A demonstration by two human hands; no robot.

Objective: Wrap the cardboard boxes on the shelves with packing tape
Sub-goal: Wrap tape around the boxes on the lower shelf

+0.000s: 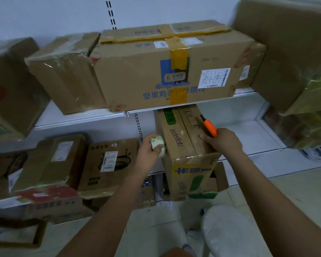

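A long cardboard box (pixel 182 145) with blue and green print lies on the lower shelf (pixel 248 134), its near end jutting past the shelf edge. My left hand (pixel 148 154) grips a roll of packing tape (pixel 157 143) and holds it against the box's left side. My right hand (pixel 224 140) rests on the box's top right edge and holds an orange utility knife (pixel 209 127) that points up and away. Shiny tape shows over the box's near corner.
The upper shelf (pixel 78 117) carries a big box with blue print and yellow tape (pixel 167 71) and several film-wrapped boxes. More boxes (pixel 107 164) sit at the lower left. An open box (pixel 17 232) lies on the tiled floor, and a white-clad knee (pixel 230 230) shows below.
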